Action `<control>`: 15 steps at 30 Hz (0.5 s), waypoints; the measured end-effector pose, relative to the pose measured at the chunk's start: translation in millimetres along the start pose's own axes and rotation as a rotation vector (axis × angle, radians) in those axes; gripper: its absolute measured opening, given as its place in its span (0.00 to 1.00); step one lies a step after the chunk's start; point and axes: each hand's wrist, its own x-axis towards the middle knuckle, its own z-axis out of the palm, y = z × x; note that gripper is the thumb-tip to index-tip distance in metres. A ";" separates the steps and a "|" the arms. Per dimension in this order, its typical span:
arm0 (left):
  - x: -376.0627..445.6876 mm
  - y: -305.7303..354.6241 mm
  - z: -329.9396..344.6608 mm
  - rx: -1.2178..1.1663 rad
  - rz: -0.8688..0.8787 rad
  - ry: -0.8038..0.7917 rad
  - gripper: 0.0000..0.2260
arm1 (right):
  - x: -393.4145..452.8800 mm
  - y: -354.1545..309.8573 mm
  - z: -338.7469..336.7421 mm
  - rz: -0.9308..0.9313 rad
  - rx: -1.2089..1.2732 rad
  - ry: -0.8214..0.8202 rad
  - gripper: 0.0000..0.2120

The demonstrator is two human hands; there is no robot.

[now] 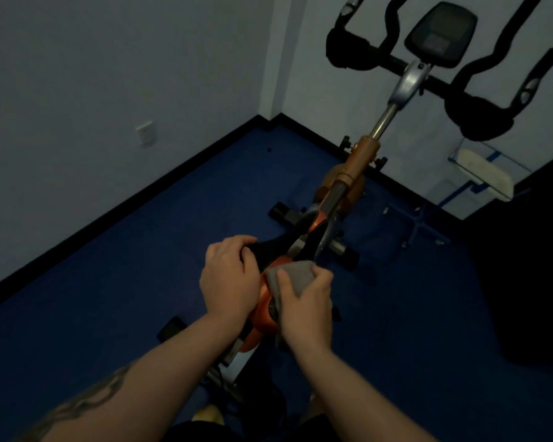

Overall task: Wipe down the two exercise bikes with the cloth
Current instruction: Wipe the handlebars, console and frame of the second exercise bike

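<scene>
Far left, on the pale wall: a small white wall socket plate (146, 133), well apart from everything in play. Below it, dark blue carpeted floor (125, 266) edged by a black skirting strip.

Nearer the middle: left hand (229, 275), fingers curled over the edge of the black padded saddle (270, 248), grasping it, probably to steady the seat so it does not swivel under the rubbing. Just beside it, touching the same part of the machine: small grey folded cloth (292, 275), bunched under the right hand (307, 301), thumb and fingers clenched round its near end and pressing it onto the orange frame body just behind the saddle. Judged from that grip, a wiping stroke along the seat area in progress.

Both belonging to the orange-and-black exercise bike (355, 169), seen from above and behind the seat, stretching away toward the corner. Further right and higher: silver stem rising to black curved handlebars (479, 106) with a dark oval console screen (441, 33), apparently not yet reached by the cloth. No second bike visible here, so likely much of the task remaining.

Far right, against the wall: a clear plastic stand (479, 173) holding something pale, too dim to identify.
</scene>
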 end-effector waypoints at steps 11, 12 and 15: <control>-1.5 3.2 3.5 0.048 -0.025 0.077 0.12 | 131.0 -29.2 1.2 0.038 0.222 0.107 0.14; -2.3 4.4 3.4 0.058 -0.034 0.084 0.12 | 138.3 -29.7 -3.2 -0.071 0.136 0.072 0.12; -5.7 6.4 3.6 0.087 -0.074 0.132 0.11 | 134.6 -24.6 -9.7 -0.529 -0.361 -0.025 0.18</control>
